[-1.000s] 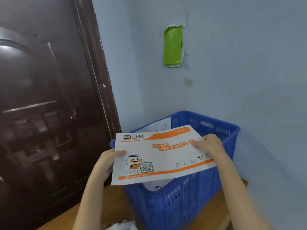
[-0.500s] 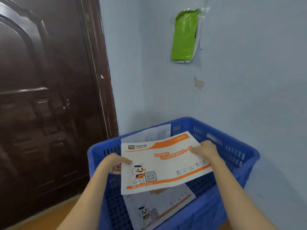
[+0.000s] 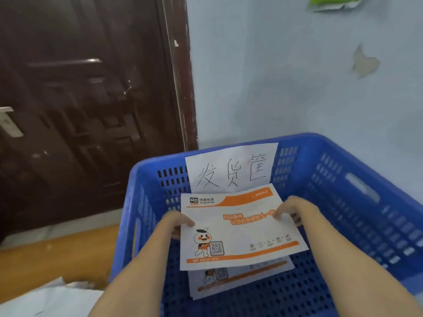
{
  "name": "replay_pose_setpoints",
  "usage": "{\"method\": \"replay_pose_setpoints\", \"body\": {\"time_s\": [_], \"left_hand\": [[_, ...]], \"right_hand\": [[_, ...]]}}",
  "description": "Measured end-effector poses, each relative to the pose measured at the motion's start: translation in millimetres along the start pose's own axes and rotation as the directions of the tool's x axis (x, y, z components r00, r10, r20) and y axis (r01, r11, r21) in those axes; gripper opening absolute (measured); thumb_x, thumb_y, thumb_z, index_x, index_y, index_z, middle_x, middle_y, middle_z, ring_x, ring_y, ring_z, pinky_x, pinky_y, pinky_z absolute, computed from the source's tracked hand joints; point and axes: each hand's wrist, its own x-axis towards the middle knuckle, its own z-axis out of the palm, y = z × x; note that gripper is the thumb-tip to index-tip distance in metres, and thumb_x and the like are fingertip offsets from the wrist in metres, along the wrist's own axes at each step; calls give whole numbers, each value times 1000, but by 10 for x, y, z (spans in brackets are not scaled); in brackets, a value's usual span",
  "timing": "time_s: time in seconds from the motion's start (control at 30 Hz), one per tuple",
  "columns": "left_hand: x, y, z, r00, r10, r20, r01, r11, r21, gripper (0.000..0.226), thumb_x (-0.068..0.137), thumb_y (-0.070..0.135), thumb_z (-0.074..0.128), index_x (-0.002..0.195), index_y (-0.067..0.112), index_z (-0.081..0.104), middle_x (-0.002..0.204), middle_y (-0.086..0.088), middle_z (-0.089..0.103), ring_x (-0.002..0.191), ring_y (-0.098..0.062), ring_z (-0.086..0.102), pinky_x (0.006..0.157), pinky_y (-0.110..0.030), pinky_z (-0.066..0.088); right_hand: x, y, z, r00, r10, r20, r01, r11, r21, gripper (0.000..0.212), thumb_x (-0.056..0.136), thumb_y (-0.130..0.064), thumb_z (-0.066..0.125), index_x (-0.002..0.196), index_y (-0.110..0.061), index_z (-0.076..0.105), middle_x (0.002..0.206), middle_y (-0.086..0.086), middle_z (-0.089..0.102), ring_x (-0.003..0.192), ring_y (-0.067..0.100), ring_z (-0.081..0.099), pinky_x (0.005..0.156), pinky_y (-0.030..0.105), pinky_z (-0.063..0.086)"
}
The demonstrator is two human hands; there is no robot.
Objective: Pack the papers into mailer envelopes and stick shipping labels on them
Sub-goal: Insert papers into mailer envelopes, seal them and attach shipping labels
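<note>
A white and orange mailer envelope (image 3: 238,227) hangs flat inside the blue plastic basket (image 3: 357,197), a little above its floor. My left hand (image 3: 175,223) pinches the envelope's left edge, thumb on top. My right hand (image 3: 293,210) pinches its right edge the same way. Under it, on the basket floor, lies another mailer envelope (image 3: 231,280) of the same print, mostly covered. A white sheet with handwritten characters (image 3: 231,170) is fixed to the basket's far inner wall.
The basket stands on a wooden surface (image 3: 57,255) against a pale blue wall (image 3: 274,76). A dark brown door (image 3: 87,99) fills the left. White papers (image 3: 45,300) lie at the bottom left. A green packet (image 3: 329,2) hangs on the wall above.
Both hands have lowered the envelope from above the basket's rim down inside it. The view has tilted down, so the second envelope on the floor now shows.
</note>
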Motion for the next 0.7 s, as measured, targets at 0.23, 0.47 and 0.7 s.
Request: {"method": "replay_pose_setpoints", "body": {"time_s": [0.23, 0.47, 0.7], "left_hand": [[392, -313, 402, 989, -126, -72, 123, 991, -48, 26, 79, 12, 76, 96, 3, 58, 96, -15, 69, 85, -28, 70, 77, -41, 59], [587, -626, 569, 975, -210, -68, 214, 976, 46, 34, 79, 24, 78, 101, 4, 61, 89, -10, 70, 72, -20, 68, 61, -32, 58], [649, -808, 693, 974, -167, -153, 200, 950, 239, 35, 80, 43, 72, 89, 11, 62, 89, -2, 68, 65, -12, 63, 53, -24, 46]], "right_hand": [[627, -16, 202, 995, 27, 98, -19, 997, -80, 69, 76, -32, 77, 131, -6, 44, 127, 15, 52, 114, 32, 55, 97, 45, 48], [1097, 182, 569, 962, 129, 239, -99, 986, -132, 73, 76, -34, 78, 133, -5, 43, 132, 14, 51, 116, 32, 54, 99, 45, 47], [1368, 288, 839, 956, 167, 240, -126, 976, -179, 61, 70, -32, 80, 120, -7, 55, 111, 9, 62, 97, 26, 62, 88, 40, 53]]}}
